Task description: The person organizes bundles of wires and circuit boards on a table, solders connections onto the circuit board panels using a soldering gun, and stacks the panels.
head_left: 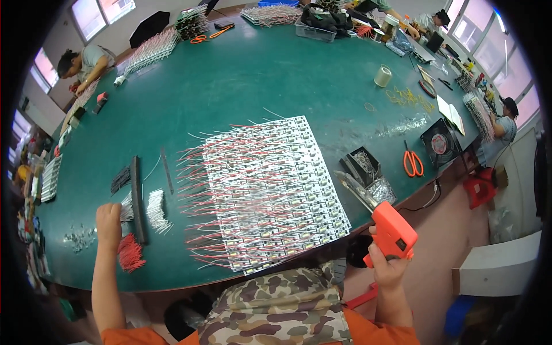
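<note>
head view: my right hand (386,265) fingers clamp the orange solder gun (386,225), tip toward the panel (270,192); left hand (108,220) fingers curl onto the white wires (127,208), ready to feed.

- We see an orange pistol-shaped soldering gun (390,229), metal tip angled up-left, off the table's near edge.
- We see a bundle of short red wires (130,253) and white wires (127,208) lying on the green table.

Orange short sleeves, camouflage-patterned apron, bare forearms and hands (108,221).
</note>
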The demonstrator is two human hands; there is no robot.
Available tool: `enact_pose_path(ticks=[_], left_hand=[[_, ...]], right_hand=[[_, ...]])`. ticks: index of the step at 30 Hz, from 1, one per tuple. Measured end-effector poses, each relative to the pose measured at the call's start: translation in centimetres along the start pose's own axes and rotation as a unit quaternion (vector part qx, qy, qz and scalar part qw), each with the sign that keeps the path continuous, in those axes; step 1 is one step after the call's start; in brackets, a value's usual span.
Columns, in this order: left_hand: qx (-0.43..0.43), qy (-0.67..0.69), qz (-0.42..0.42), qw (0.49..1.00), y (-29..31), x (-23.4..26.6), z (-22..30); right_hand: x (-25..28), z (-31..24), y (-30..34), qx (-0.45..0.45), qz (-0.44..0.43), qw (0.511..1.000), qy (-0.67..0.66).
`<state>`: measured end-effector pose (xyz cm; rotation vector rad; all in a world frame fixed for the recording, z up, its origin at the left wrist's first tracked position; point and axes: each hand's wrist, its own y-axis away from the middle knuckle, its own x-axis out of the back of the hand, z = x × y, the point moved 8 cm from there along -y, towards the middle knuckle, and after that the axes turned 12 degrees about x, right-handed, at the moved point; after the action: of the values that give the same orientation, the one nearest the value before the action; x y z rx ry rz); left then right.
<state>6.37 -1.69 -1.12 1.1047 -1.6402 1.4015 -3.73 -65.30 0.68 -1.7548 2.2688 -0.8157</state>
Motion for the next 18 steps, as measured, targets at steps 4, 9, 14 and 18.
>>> enact_pose_path(ticks=[4, 9, 14, 18], left_hand=[[0.030, 0.010, 0.014, 0.999, 1.1, 1.7, -0.9], [0.135, 0.094, -0.063, 0.984, -0.3, -0.9, -2.6], [0.229, 0.151, -0.132, 0.952, -1.1, -0.5, -3.2], [0.322, 0.183, -0.213, 0.904, -1.1, -0.4, -4.1]], right_hand=[[-0.8, 0.0, -0.6, 0.021, 0.005, 1.000, -0.017], [2.5, 2.8, 1.6, -0.013, 0.010, 1.000, 0.013], [2.7, 3.0, 1.3, 0.005, 0.046, 0.999, 0.003], [1.2, 0.0, -0.9, 0.010, 0.016, 0.999, 0.034]])
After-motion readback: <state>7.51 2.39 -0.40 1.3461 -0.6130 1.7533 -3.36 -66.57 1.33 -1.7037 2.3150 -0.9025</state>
